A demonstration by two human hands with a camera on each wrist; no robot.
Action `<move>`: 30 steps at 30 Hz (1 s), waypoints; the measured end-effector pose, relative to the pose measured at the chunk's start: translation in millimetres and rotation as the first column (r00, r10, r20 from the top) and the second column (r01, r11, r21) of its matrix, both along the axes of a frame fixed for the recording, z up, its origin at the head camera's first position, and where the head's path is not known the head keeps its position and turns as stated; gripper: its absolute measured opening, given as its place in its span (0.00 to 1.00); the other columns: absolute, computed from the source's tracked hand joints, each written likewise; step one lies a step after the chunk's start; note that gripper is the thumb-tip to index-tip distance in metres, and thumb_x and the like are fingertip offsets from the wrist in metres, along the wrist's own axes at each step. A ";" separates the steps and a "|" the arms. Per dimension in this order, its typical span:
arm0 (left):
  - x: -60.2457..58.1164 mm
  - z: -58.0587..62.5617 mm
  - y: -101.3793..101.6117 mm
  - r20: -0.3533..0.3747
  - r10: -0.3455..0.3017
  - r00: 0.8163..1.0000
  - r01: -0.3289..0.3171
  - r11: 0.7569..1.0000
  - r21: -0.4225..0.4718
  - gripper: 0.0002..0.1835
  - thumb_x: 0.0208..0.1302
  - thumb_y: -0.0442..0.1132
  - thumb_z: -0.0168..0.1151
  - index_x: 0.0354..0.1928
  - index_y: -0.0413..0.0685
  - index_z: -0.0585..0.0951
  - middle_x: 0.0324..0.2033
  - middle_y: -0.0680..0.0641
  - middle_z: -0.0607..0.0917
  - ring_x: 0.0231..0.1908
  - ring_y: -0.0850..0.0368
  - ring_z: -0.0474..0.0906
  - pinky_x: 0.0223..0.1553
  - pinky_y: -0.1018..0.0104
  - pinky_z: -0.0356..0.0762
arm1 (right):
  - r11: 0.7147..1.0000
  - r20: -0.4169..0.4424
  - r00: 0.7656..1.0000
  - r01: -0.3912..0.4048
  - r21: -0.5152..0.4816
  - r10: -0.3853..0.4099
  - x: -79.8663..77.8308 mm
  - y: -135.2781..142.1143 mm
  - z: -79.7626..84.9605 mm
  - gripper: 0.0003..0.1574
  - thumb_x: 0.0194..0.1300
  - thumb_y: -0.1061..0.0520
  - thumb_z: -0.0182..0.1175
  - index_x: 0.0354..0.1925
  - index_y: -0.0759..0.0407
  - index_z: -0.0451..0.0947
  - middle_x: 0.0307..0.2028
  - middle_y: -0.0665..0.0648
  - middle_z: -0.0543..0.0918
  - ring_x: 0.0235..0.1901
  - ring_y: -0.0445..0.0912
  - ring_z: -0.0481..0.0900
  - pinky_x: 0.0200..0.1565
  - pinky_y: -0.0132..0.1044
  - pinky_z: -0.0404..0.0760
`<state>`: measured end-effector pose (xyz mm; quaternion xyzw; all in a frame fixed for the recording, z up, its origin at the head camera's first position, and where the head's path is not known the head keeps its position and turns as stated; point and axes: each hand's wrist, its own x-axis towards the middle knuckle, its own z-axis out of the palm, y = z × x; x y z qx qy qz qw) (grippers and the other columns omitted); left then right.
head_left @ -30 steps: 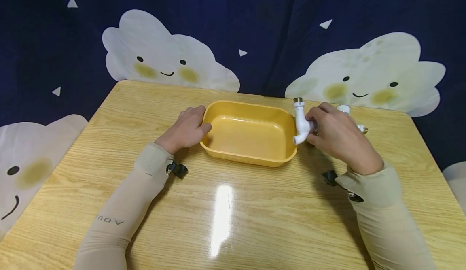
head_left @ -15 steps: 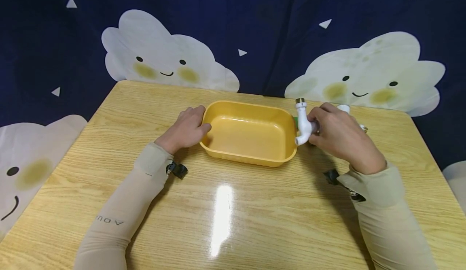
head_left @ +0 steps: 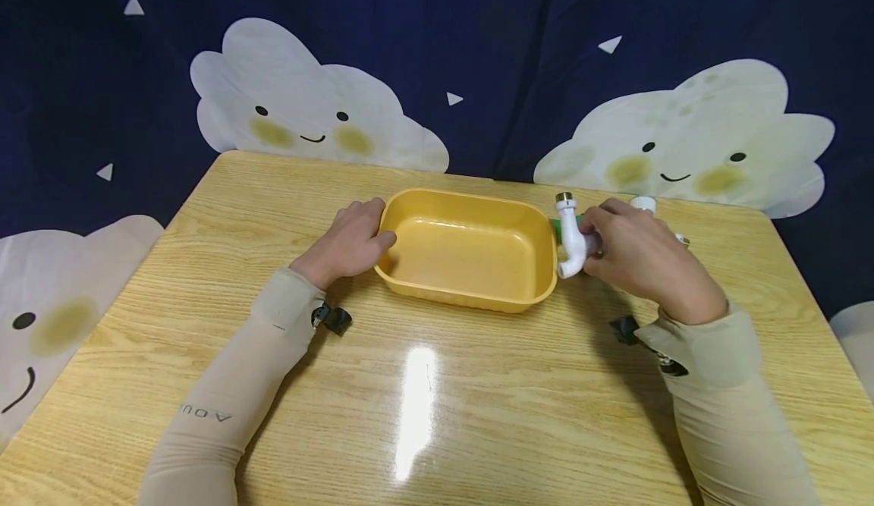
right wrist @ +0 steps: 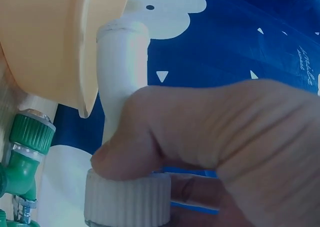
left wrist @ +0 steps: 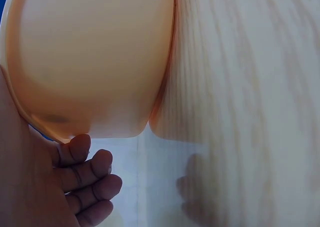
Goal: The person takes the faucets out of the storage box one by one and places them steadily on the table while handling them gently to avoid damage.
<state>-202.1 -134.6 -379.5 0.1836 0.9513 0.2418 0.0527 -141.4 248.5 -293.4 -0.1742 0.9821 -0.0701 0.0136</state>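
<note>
A yellow plastic basin (head_left: 471,298) stands on the table. My left hand (head_left: 348,240) grips its left end, thumb over the rim and fingers outside; in the left wrist view those fingers (left wrist: 102,187) lie along the basin's outer wall. My right hand (head_left: 638,256) holds a white plastic tap (head_left: 572,242) just beyond the basin's right end, its brass threaded end up and its spout pointing down. In the right wrist view my thumb lies across the tap, above a ribbed white collar (right wrist: 127,199). The far fingers are partly hidden.
A green tap (right wrist: 25,174) lies low beside the basin's right end, mostly hidden in the head view. Behind my right hand, a ribbed white part (head_left: 644,204) and a brass-tipped piece (head_left: 683,240) show. A dark cloud-patterned cloth (head_left: 492,51) hangs behind the table.
My right hand has drawn the white tap slightly right and down, away from the basin's rim. More of the green tap has come into view. My left hand and the basin have stayed still.
</note>
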 end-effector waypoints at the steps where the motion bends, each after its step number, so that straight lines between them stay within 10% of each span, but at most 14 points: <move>1: 0.1 0.1 0.0 0.001 0.000 1.000 0.000 1.000 0.000 0.13 0.70 0.47 0.47 0.43 0.44 0.70 0.32 0.44 0.71 0.40 0.44 0.66 0.46 0.56 0.59 | 1.000 0.010 1.000 -0.001 0.004 0.001 -0.5 0.6 -0.1 0.21 0.55 0.61 0.70 0.48 0.65 0.81 0.50 0.67 0.81 0.40 0.56 0.77 0.40 0.52 0.77; 30: 0.7 1.0 0.2 -0.008 -0.003 1.000 0.003 1.000 0.003 0.13 0.69 0.47 0.47 0.42 0.43 0.70 0.31 0.44 0.70 0.39 0.44 0.66 0.45 0.57 0.58 | 0.997 0.138 0.990 -0.036 0.067 0.026 -8.6 7.0 -5.0 0.20 0.53 0.62 0.69 0.46 0.62 0.82 0.42 0.60 0.80 0.37 0.51 0.75 0.38 0.43 0.73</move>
